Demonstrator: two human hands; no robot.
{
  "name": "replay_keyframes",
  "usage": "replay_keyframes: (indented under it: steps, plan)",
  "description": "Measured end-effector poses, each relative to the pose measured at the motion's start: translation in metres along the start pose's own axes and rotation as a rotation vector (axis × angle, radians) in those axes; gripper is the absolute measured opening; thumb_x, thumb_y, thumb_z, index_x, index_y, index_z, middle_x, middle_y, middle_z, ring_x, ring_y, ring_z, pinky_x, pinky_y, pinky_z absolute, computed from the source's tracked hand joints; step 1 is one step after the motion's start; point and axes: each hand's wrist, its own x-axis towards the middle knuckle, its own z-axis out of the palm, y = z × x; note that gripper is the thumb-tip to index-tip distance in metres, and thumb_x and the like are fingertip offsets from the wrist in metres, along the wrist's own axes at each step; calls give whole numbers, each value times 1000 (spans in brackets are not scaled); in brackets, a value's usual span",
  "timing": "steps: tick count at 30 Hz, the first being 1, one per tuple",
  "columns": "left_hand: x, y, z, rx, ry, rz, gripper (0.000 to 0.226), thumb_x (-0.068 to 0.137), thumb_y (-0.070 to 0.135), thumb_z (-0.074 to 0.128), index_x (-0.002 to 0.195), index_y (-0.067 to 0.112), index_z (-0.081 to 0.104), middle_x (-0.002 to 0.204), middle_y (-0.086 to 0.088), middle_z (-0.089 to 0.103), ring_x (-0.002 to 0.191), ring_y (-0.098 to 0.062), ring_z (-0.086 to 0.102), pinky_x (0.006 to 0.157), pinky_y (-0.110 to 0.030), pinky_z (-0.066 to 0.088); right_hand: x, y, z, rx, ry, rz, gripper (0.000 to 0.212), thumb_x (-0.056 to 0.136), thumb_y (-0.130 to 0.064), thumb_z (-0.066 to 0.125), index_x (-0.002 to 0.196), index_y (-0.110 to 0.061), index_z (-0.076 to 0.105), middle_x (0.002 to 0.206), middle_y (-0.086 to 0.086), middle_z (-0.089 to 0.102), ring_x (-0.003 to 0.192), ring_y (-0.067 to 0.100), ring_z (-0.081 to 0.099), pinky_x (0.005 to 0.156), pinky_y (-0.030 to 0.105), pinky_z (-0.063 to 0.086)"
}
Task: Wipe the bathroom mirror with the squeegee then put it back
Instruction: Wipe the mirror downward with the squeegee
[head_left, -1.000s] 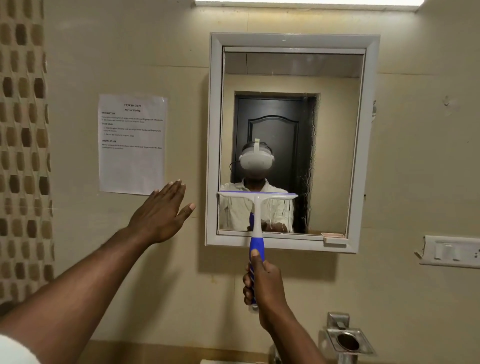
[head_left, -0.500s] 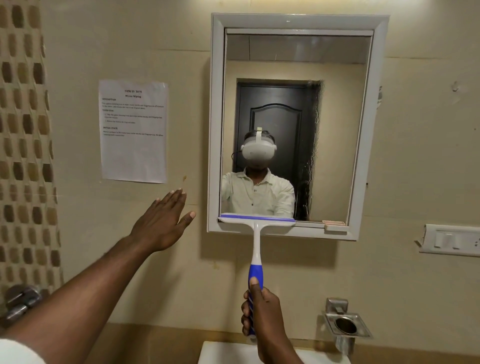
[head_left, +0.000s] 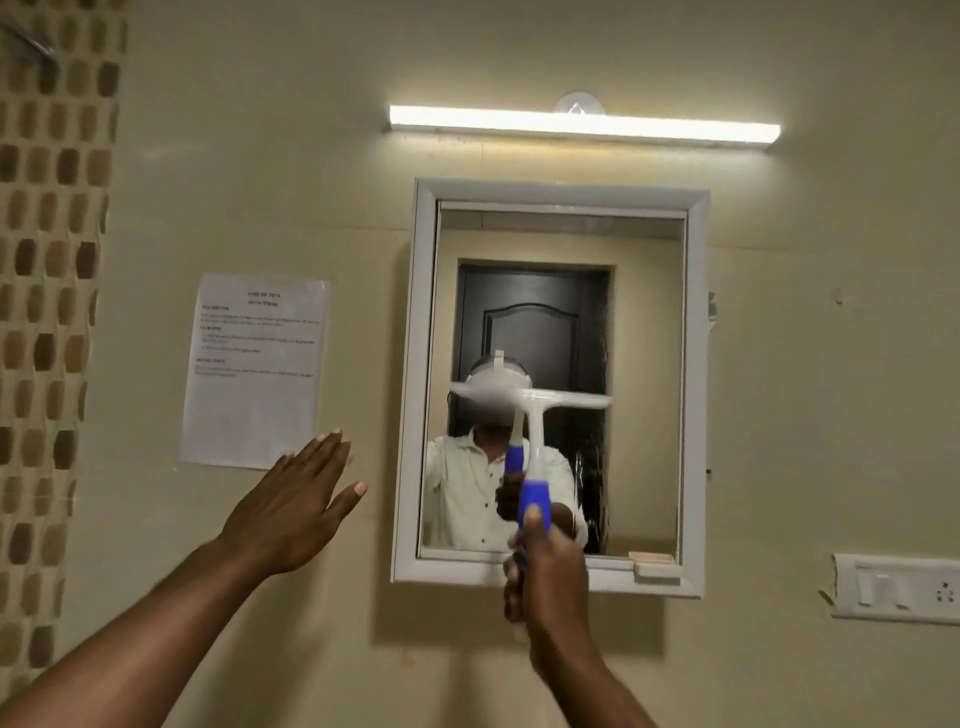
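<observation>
A white-framed bathroom mirror (head_left: 644, 322) hangs on the beige wall. My right hand (head_left: 545, 577) grips the blue handle of a white squeegee (head_left: 535, 431), held upright in front of the mirror. Its blade sits level across the middle of the glass, blurred by motion. Whether the blade touches the glass I cannot tell. My left hand (head_left: 296, 509) is raised flat with fingers apart, left of the mirror frame near the wall, holding nothing. Streaks show on the right side of the glass.
A printed paper sheet (head_left: 254, 369) is taped to the wall left of the mirror. A lit tube light (head_left: 582, 127) runs above it. A white switch plate (head_left: 898, 587) sits at the lower right. Brown mosaic tiles (head_left: 47, 312) cover the far left wall.
The squeegee blade went down to the mirror's bottom edge and has now come back up to the middle of the glass. The view tilted upward, showing the light. My left hand stayed raised.
</observation>
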Motion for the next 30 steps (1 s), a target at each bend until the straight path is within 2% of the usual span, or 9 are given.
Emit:
replay_keyframes:
  steps: [3,5,9,15,21,30]
  plan:
    - [20,8,-23,27,54,25,69,94,57,16,149,23,-5,159,9,-9,143,-2,-10,117,-28,-3,47,-75,2,13,-42,-118,42,97,-44,39,79,-10,55,52,0,45,37,9,37,37,21,31]
    - [33,15,-38,40,79,41,69,93,58,15,149,23,-7,158,9,-11,142,-2,-11,117,-28,-4,75,-119,3,21,-69,-155,40,97,-44,39,83,-10,55,56,2,45,43,12,38,43,25,32]
    - [52,29,-62,70,104,64,69,93,59,13,148,24,-9,158,10,-13,144,-3,-12,116,-27,-4,106,-168,3,0,-48,-173,40,96,-43,42,97,-5,55,69,9,49,52,17,43,51,29,40]
    - [66,41,-80,79,125,87,70,92,60,13,149,25,-7,159,9,-11,145,-5,-10,118,-29,-1,123,-180,0,25,0,-175,36,97,-39,43,77,-11,54,50,0,46,34,9,41,35,19,38]
    - [75,41,-82,78,118,100,71,91,62,13,149,26,-7,159,9,-10,145,-4,-10,118,-28,-1,133,-187,-6,42,-27,-158,39,97,-41,41,70,-13,51,43,-3,45,37,11,41,43,23,40]
    - [74,42,-64,67,83,98,69,91,62,12,147,27,-10,158,11,-13,143,-2,-12,117,-27,-2,135,-185,-9,18,-46,-152,40,98,-41,40,72,-12,51,50,-1,44,39,11,41,44,22,40]
